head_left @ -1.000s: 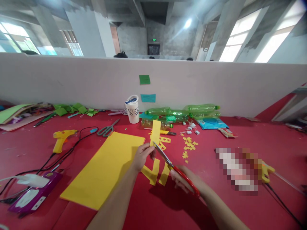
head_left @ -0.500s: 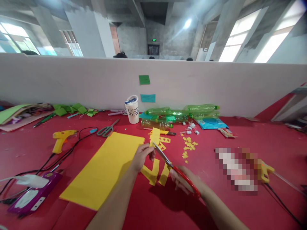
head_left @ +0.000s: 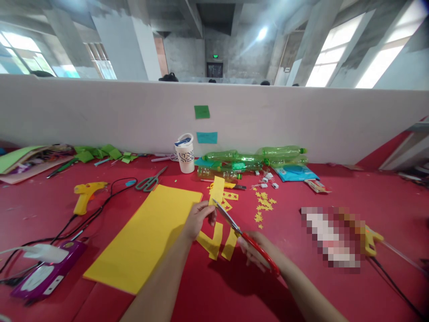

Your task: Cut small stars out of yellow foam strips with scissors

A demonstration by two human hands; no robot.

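Note:
Between the fingers of my left hand (head_left: 198, 219) is a yellow paper strip (head_left: 217, 189), held upright above the table. My right hand (head_left: 255, 251) is closed round the red handles of a pair of scissors (head_left: 231, 220), whose blade tips meet the strip by my left fingertips. Below my hands lie loose yellow strips (head_left: 217, 239). Yellow pieces with star-shaped holes (head_left: 230, 196) rest behind the held strip, near a yellow utility knife (head_left: 228, 185). Cut yellow stars (head_left: 264, 203) are scattered to the right. A large yellow sheet (head_left: 147, 237) lies under and left of my left forearm.
Green plastic bottles (head_left: 248, 162) and a white cup (head_left: 185, 154) stand along the partition (head_left: 134, 116). Grey scissors (head_left: 150, 180), a yellow glue gun (head_left: 86, 196) and a purple power strip (head_left: 50, 270) with cables lie left. Another glue gun (head_left: 371, 239) lies right, beside a blurred patch.
The top of the yellow strip has tilted slightly to the right and down. Both hands and the scissors stay almost where they were.

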